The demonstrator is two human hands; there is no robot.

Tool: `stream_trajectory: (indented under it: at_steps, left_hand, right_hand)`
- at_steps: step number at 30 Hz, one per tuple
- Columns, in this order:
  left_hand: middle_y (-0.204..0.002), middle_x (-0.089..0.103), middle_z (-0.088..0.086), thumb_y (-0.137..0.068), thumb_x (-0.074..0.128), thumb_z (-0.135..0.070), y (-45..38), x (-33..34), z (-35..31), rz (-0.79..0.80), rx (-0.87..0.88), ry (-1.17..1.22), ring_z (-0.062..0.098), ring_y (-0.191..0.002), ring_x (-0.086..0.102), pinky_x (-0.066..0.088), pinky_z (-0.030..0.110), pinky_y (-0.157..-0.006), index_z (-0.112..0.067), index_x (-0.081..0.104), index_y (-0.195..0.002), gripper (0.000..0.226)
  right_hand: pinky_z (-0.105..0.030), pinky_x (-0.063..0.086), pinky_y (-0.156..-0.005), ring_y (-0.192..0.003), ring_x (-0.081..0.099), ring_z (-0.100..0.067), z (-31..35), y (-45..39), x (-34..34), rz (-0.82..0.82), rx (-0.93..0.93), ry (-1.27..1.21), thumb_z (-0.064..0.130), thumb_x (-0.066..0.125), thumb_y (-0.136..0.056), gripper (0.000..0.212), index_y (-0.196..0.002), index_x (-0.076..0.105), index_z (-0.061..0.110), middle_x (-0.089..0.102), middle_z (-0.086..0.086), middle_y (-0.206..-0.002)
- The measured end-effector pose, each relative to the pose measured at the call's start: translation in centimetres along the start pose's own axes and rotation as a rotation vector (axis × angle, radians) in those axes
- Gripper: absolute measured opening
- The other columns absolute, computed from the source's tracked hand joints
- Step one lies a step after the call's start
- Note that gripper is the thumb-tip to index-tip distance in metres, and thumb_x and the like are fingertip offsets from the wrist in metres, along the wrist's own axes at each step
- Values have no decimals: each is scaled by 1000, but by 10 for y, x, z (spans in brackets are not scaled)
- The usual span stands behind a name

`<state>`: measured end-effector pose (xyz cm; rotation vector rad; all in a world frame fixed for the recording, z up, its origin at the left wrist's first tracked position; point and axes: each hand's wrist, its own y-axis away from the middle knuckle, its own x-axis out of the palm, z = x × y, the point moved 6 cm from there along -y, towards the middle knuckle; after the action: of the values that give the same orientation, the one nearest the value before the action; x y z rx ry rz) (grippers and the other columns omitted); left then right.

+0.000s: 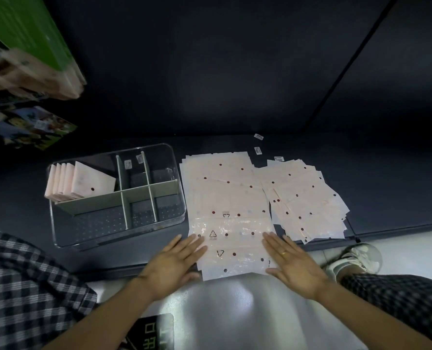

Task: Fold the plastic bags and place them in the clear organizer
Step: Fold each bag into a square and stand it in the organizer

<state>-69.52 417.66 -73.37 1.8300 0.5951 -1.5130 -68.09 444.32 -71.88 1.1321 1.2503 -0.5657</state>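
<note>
A tall stack of flat pale-pink plastic bags (225, 195) with dark dots lies on the dark shelf, its near end overhanging the edge. My left hand (173, 261) lies flat with straight fingers on the near left corner of the top bag (235, 248). My right hand (289, 261) lies flat on its near right corner. A second, fanned pile of bags (305, 200) sits to the right. The clear organizer (174, 218) stands to the left, with several folded bags (83, 184) upright in its back-left compartment.
Grey dividers (124, 198) split the organizer into compartments. Small white labels (259, 144) lie behind the stacks. Boxes and packets (33, 59) hang at the upper left. My checked-clothed knees frame the view, and a shoe (356, 258) rests on the pale floor at right.
</note>
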Motion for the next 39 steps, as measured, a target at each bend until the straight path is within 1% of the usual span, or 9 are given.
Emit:
stream_trajectory:
  at_steps: [4,8,14,17,20,24,29,34,39]
  left_hand:
    - [-155,-13,-11,-93,16,-59,12,8,12,39,-41,103,16,-142,-19,-22,40,-112,-34,8,-151,63]
    - [-157,13,-1,-96,41,-50,5,-3,9,-69,-57,146,23,-146,7,-3,47,-116,-26,41,-143,53]
    - [-158,17,0,-97,39,-48,-10,-5,5,-94,-98,256,14,-146,12,-12,33,-117,-20,44,-136,48]
    - [-146,41,3,-94,50,-43,-19,-17,5,-198,-121,322,17,-138,33,1,33,-117,-17,46,-136,50]
    - [-150,35,3,-91,53,-48,-28,-23,4,-183,-115,333,19,-142,26,6,31,-118,-18,38,-142,61]
    - [-151,34,-4,-90,58,-43,-41,-23,4,-40,-164,425,18,-139,29,17,29,-116,-29,27,-147,66]
    - [-128,60,-10,-92,59,-27,-47,-52,15,-261,-308,614,13,-114,58,47,28,-91,-31,43,-136,46]
    - [-141,49,5,-87,67,-13,-40,-85,8,-673,-222,451,22,-130,45,35,37,-109,-12,54,-131,46]
    - [-153,31,7,-94,56,-28,-55,-54,-8,-386,-131,305,24,-143,23,5,42,-117,-12,44,-140,50]
  right_hand:
    - [-36,26,-109,-120,56,-20,-7,0,-18,-193,2,-12,46,18,-99,62,-116,66,11,60,-4,-129]
    - [-39,55,-85,-99,68,-23,16,-24,-39,-415,-26,-171,23,80,-72,31,-98,73,8,70,-7,-110]
    - [-25,58,-60,-87,71,-17,34,-43,-33,-360,-109,-68,17,94,-43,52,-91,76,10,73,-3,-98]
    - [-24,58,-58,-83,72,-16,34,-44,-31,-364,-136,8,10,94,-29,61,-88,77,11,74,-2,-96]
    - [-19,55,-60,-74,71,-12,28,-48,-43,-348,-112,-132,10,93,-35,52,-84,76,15,74,3,-84]
    - [-25,44,-91,-108,56,-15,14,-57,-48,-123,-135,-335,10,56,-89,25,-113,63,14,65,-1,-112]
    - [-28,39,-87,-100,52,-19,-6,-77,-65,79,-69,-572,17,41,-99,22,-110,59,13,62,-9,-101]
    - [-27,39,-80,-95,53,-18,-25,-112,-78,120,56,-687,16,42,-99,20,-104,61,12,62,-1,-100]
    - [-27,36,-76,-93,48,-18,-30,-140,-69,179,119,-644,16,39,-100,21,-104,59,10,56,-2,-99]
